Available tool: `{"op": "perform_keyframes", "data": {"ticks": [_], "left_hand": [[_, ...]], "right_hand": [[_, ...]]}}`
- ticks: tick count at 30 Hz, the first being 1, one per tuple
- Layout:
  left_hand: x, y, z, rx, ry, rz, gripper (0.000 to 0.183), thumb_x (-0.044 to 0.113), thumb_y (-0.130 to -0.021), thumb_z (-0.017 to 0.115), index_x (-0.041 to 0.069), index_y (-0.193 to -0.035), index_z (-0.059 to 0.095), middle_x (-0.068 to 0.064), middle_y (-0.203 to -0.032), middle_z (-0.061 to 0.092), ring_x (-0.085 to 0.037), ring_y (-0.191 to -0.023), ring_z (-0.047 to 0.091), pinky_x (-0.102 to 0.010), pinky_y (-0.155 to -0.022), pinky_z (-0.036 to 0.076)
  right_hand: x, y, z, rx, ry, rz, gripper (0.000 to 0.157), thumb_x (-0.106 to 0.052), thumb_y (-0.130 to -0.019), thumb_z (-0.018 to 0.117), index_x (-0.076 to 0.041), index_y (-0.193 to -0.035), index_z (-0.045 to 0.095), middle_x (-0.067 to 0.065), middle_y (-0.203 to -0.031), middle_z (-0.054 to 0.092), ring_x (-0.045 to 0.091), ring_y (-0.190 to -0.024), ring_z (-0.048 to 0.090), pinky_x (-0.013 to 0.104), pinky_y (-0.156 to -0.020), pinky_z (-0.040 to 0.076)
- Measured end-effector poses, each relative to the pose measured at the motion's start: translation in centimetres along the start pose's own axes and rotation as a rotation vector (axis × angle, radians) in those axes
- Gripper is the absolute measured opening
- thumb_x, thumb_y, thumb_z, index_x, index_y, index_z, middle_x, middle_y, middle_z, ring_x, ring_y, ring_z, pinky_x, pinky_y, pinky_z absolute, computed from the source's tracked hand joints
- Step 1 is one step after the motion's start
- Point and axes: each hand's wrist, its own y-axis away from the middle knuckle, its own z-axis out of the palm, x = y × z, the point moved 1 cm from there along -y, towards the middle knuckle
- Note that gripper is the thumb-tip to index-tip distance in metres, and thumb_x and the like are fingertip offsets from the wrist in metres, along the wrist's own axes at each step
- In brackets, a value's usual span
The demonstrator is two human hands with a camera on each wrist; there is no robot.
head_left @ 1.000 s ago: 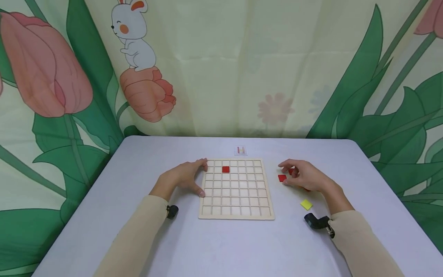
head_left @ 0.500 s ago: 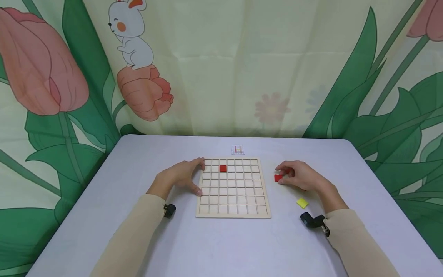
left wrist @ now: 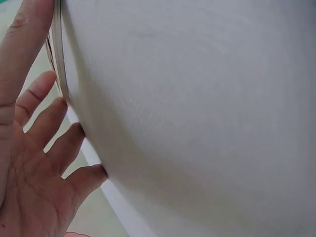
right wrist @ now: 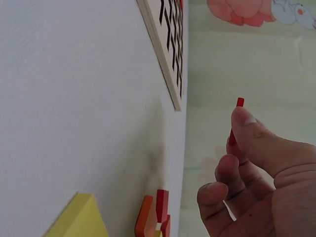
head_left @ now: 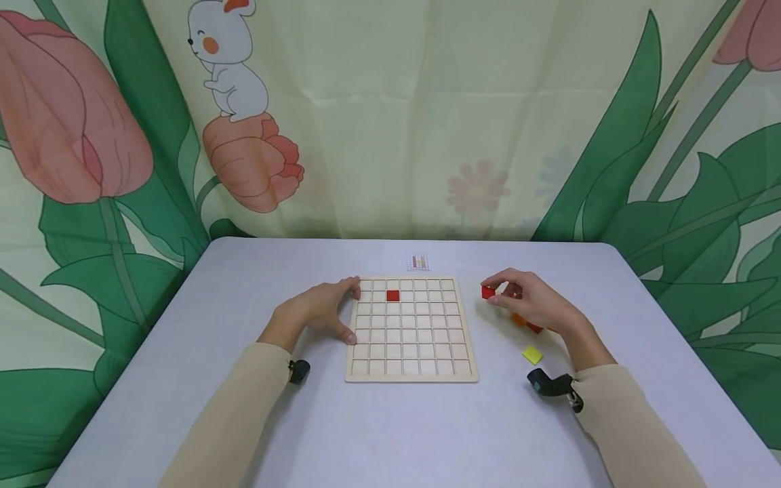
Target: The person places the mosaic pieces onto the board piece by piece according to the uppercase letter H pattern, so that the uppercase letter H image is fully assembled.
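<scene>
A pale wooden grid board (head_left: pixel 412 339) lies flat on the table, with one red square tile (head_left: pixel 393 295) in a cell of its upper part. My left hand (head_left: pixel 320 308) rests at the board's left edge, thumb and fingers spread along it. In the left wrist view the fingers (left wrist: pixel 74 136) reach down to the table beside the edge. Between thumb and fingertips my right hand (head_left: pixel 529 298) pinches another red square tile (head_left: pixel 488 292), right of the board. The right wrist view shows this red tile (right wrist: pixel 240 102) edge-on, raised above the table, mostly covered by the thumb.
A yellow tile (head_left: pixel 533 354) lies right of the board. Orange (right wrist: pixel 144 216) and red tiles (right wrist: pixel 162 206) sit close together under my right hand. A small printed grid card (head_left: pixel 418 262) lies behind the board. A patterned curtain (head_left: pixel 390 122) hangs behind the table.
My right hand has picked up a red tile and lifted it slightly up and away from the pile, uncovering orange and red tiles below. The left hand has stayed at the board.
</scene>
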Motion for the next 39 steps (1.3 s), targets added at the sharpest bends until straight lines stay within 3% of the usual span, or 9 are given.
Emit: {"op": "perform_keyframes", "data": {"ticks": [13, 18, 23, 32, 39], "left_hand": [[0.3, -0.3, 0.3, -0.01, 0.023, 0.025, 0.092, 0.051, -0.056, 0.099, 0.029, -0.129, 0.048, -0.005, -0.157, 0.044, -0.023, -0.123, 0.052, -0.046, -0.11, 0.042], [-0.1, 0.4, -0.4, 0.016, 0.005, 0.009, 0.092, 0.05, -0.057, 0.099, 0.027, -0.131, 0.049, -0.005, -0.159, 0.042, -0.024, -0.126, 0.052, -0.047, -0.111, 0.042], [-0.3, 0.5, -0.8, 0.014, 0.015, 0.023, 0.093, 0.049, -0.058, 0.099, 0.026, -0.132, 0.05, -0.006, -0.162, 0.039, -0.025, -0.131, 0.05, -0.048, -0.113, 0.04], [0.0, 0.4, 0.3, 0.009, 0.027, 0.033, 0.091, 0.047, -0.057, 0.1, 0.026, -0.13, 0.051, -0.004, -0.16, 0.041, -0.023, -0.129, 0.051, -0.047, -0.113, 0.04], [0.2, 0.4, 0.2, 0.02, 0.013, 0.041, 0.093, 0.047, -0.058, 0.1, 0.026, -0.133, 0.05, -0.004, -0.157, 0.044, -0.022, -0.129, 0.052, -0.047, -0.113, 0.04]], "right_hand": [[-1.9, -2.0, 1.3, 0.019, 0.034, -0.084, 0.033, -0.018, -0.098, 0.072, -0.012, -0.13, 0.067, 0.006, -0.126, 0.064, 0.023, -0.091, 0.062, 0.032, -0.077, 0.052], [-3.7, -3.2, 1.8, 0.017, 0.016, -0.148, 0.034, -0.02, -0.098, 0.073, -0.014, -0.13, 0.067, 0.002, -0.128, 0.064, 0.022, -0.097, 0.061, 0.033, -0.077, 0.052], [-4.8, -4.0, 2.5, 0.015, -0.022, -0.196, 0.033, -0.016, -0.097, 0.073, -0.012, -0.13, 0.067, 0.003, -0.127, 0.064, 0.023, -0.093, 0.062, 0.033, -0.076, 0.05], [-4.2, -4.3, 5.0, -0.013, -0.044, -0.185, 0.034, -0.015, -0.097, 0.073, -0.01, -0.13, 0.067, 0.005, -0.122, 0.063, 0.022, -0.086, 0.06, 0.032, -0.076, 0.049], [-5.4, -5.0, 5.6, -0.038, -0.069, -0.212, 0.034, -0.011, -0.097, 0.072, -0.007, -0.13, 0.067, 0.008, -0.121, 0.065, 0.024, -0.086, 0.062, 0.037, -0.079, 0.049]]}}
